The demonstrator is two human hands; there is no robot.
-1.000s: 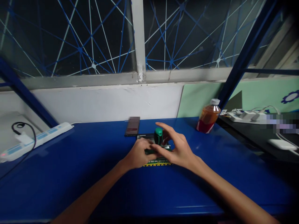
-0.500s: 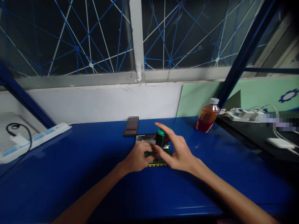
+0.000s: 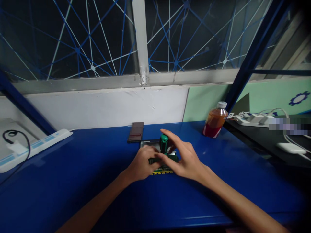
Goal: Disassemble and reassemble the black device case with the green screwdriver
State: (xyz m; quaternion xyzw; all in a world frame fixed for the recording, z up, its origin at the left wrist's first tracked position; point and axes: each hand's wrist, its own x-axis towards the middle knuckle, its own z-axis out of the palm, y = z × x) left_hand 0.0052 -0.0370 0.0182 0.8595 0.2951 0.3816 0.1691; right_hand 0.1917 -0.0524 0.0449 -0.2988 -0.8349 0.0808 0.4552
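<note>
Right hand (image 3: 186,158), in the head view: loosely gripping the driver (image 3: 164,142), with thumb along the near side, fingers around the far side and index finger extended above the green top. Left hand (image 3: 144,161): curled low, just left of the driver, around one end of a dark green part (image 3: 152,160); pinched or only resting, cannot tell. Above the board (image 3: 163,169), between both hands: the driver, long axis close to upright. Just left of the right palm, within reach of both thumbs, but nearer to the right hand. Tip hidden behind fingers, so contact below cannot be told. Under the hands, on the blue table (image 3: 109,200): the board, with yellow near edge running left to right. Farther off: phone (image 3: 136,132) at far left of the board, bottle (image 3: 215,121) at far right, power strip (image 3: 36,149) well to the left.
</note>
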